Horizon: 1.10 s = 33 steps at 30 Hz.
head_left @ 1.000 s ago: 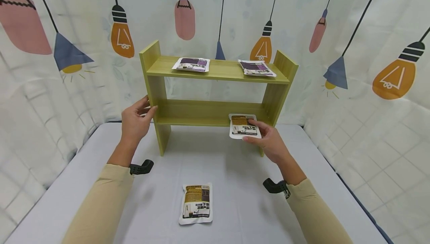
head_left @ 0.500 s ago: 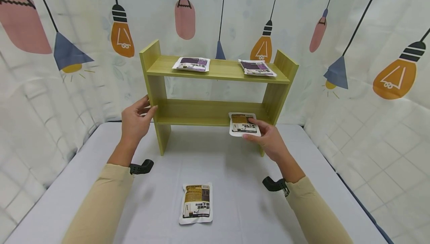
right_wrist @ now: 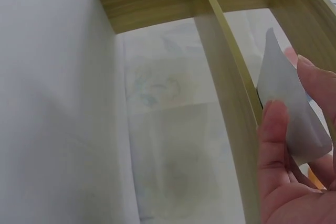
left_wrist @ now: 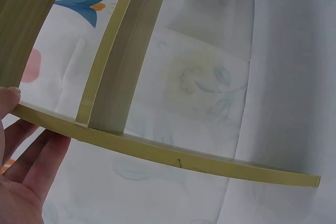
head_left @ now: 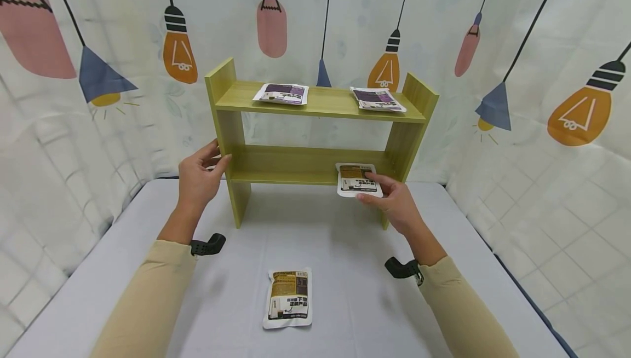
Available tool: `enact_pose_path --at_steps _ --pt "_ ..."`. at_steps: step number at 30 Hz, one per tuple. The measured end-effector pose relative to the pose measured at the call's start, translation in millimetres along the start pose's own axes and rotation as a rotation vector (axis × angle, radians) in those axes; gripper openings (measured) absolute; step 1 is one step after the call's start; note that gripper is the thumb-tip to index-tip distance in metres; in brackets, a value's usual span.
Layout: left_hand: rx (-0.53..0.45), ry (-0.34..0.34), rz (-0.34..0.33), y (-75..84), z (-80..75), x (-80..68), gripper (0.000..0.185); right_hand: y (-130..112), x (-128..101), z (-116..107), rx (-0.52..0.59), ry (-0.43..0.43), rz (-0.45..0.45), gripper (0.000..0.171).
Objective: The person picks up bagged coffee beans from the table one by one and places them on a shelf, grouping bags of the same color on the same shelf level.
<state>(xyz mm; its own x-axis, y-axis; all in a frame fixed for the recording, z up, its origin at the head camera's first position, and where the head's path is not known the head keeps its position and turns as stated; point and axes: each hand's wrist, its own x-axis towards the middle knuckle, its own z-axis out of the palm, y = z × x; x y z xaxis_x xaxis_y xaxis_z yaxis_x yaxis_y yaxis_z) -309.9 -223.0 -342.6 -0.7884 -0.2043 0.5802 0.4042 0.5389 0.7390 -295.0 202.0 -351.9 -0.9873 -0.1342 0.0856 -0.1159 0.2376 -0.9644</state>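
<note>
A yellow-green two-tier wooden shelf (head_left: pixel 315 163) stands at the back of the grey table. My right hand (head_left: pixel 396 205) pinches a white pouch with an orange label (head_left: pixel 357 179) at the right end of the lower shelf board, half over its front edge. In the right wrist view the pouch's pale underside (right_wrist: pixel 291 114) sits between thumb and fingers beside the shelf board (right_wrist: pixel 226 103). My left hand (head_left: pixel 199 174) grips the shelf's left upright, thumb on the front edge (left_wrist: pixel 157 153). Another orange-label pouch (head_left: pixel 288 298) lies on the table near me.
Two purple-label pouches (head_left: pixel 281 94) (head_left: pixel 377 99) lie on the top shelf board. A curtain with lamp drawings (head_left: pixel 98 46) hangs behind and at both sides. The grey table (head_left: pixel 345 248) spreads in front of the shelf.
My right hand has pushed the orange-label pouch slightly up and farther onto the lower shelf board. The left hand and the pouch on the table have not moved.
</note>
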Motion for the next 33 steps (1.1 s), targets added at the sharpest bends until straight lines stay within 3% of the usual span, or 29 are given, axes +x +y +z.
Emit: enact_pose_path --at_steps 33 --pt "0.001 -0.001 0.002 0.5 0.0 0.6 0.048 4 10 7 -0.017 0.129 -0.063 0.060"
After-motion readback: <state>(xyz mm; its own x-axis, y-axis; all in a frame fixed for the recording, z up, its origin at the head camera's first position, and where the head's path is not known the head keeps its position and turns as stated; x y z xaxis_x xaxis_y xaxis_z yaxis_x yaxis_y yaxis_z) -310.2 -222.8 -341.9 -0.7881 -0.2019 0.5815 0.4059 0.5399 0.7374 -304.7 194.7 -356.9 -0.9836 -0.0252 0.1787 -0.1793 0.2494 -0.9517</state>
